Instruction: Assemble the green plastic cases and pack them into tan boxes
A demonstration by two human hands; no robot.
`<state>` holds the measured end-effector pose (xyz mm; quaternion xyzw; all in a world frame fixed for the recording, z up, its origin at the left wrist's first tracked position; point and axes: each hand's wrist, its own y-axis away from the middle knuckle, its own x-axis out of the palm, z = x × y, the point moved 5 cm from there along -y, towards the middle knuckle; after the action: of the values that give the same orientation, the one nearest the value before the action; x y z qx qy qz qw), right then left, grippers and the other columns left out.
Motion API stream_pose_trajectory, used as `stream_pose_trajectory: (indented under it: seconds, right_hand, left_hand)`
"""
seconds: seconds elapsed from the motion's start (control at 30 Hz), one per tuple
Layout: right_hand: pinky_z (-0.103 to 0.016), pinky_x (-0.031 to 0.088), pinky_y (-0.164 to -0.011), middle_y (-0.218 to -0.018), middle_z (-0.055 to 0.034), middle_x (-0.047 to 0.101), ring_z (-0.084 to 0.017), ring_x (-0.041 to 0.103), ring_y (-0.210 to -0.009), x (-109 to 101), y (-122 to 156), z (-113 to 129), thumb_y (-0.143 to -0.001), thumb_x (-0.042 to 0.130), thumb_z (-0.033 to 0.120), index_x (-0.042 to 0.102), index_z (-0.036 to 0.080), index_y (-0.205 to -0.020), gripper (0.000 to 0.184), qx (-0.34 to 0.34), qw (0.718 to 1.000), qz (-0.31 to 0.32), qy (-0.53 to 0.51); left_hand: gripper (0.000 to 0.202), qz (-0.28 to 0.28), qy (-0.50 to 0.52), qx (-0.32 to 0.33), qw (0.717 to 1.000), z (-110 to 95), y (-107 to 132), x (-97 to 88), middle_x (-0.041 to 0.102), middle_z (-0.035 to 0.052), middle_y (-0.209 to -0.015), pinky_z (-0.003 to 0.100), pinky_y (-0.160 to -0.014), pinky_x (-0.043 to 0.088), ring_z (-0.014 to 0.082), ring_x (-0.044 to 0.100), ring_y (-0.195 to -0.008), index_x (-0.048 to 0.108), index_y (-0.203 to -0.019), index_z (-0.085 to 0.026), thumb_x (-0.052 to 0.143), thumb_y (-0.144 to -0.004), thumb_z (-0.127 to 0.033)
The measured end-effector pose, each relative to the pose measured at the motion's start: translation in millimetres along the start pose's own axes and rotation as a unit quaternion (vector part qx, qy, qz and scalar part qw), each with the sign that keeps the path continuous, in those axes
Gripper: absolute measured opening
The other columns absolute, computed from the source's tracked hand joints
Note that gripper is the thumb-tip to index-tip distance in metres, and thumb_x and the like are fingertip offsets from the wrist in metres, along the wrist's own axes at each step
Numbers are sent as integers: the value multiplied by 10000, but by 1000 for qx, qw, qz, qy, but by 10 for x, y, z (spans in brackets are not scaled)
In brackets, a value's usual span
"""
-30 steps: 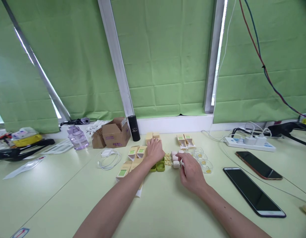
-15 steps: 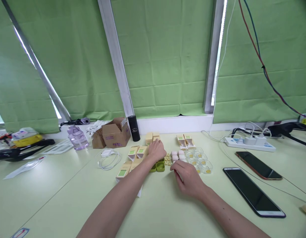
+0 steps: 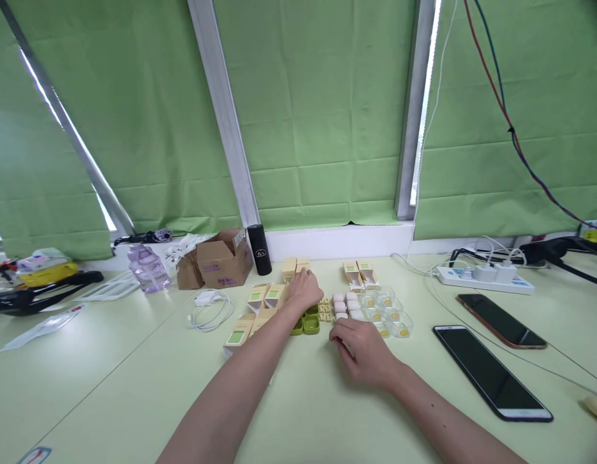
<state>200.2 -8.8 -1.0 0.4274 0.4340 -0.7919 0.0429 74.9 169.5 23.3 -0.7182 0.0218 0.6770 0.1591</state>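
Note:
My left hand (image 3: 303, 290) rests palm down over small green cases (image 3: 308, 324) and beige boxes (image 3: 272, 298), fingers curled over something I cannot make out. My right hand (image 3: 363, 351) lies on the table just in front of a row of small pink-white cases (image 3: 347, 304), fingers curled, tips near a case; whether it holds one is hidden. Clear plastic trays with yellow parts (image 3: 392, 316) sit right of the pink cases. Two more beige boxes (image 3: 359, 272) stand behind them.
Two phones (image 3: 492, 370) lie at the right, a power strip (image 3: 482, 276) behind them. A cardboard box (image 3: 221, 261), a black cylinder (image 3: 258, 249), a purple bottle (image 3: 147, 267) and a white cable (image 3: 209, 306) sit at the left. Green blinds hang behind.
My right hand has drawn back toward me from the pink-white cases and clear trays, lowering onto the table. My left hand has barely moved.

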Motion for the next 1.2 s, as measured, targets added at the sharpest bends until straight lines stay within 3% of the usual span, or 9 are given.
stream_pose_trajectory:
  seconds: [0.53, 0.77, 0.83, 0.93, 1.07, 1.2]
  right_hand:
    - [-315, 299, -619, -856, -40, 697, -191, 614, -738, 55, 9, -29, -854, 532, 66, 633, 209, -922, 187, 13, 1000, 25, -11]
    - [-312, 301, -619, -861, -33, 694, -185, 617, -736, 79, 28, -51, -855, 534, 65, 635, 209, -919, 187, 15, 999, 30, -10]
    - [-310, 300, -621, -856, -33, 695, -183, 617, -734, 84, 30, -57, -861, 531, 62, 638, 209, -919, 191, 16, 999, 31, -10]
    - [-306, 295, -622, -856, -33, 698, -182, 616, -732, 93, 28, -65, -864, 529, 60, 642, 209, -917, 194, 18, 999, 36, -11]
    - [-300, 285, -623, -852, -31, 703, -179, 617, -730, 112, 27, -69, -853, 534, 59, 648, 207, -901, 193, 28, 999, 45, -12]
    - [-297, 273, -614, -795, -15, 691, -163, 582, -677, 128, 31, -48, -840, 536, 55, 645, 205, -875, 188, 40, 997, 62, -6]
  left_hand:
    - [535, 17, 28, -27, 999, 33, -80, 24, 607, 252, -1438, 437, -1072, 479, 381, 621, -1320, 618, -1335, -95, 636, -823, -251]
    - [701, -2, 67, -9, 998, -34, 102, -138, 309, 252, -1719, 529, -1204, 345, 389, 522, -1462, 434, -1556, -108, 597, -889, -248]
    - [632, -27, 79, 8, 996, -52, 226, -246, 410, 217, -1682, 512, -1204, 340, 354, 507, -1479, 445, -1557, -131, 547, -944, -250]
    - [482, -60, 99, 35, 993, -49, 480, -420, 701, 128, -1430, 466, -1161, 380, 293, 639, -1330, 556, -1476, -196, 499, -1002, -262]
    - [324, -92, 106, 55, 989, 11, 897, -575, 800, 77, -1191, 437, -1048, 437, 275, 706, -1146, 702, -1266, -227, 505, -1009, -216]
    - [264, -106, 74, 79, 988, 68, 1262, -534, 804, 83, -1030, 443, -950, 437, 297, 697, -1052, 737, -1137, -221, 534, -982, -156]
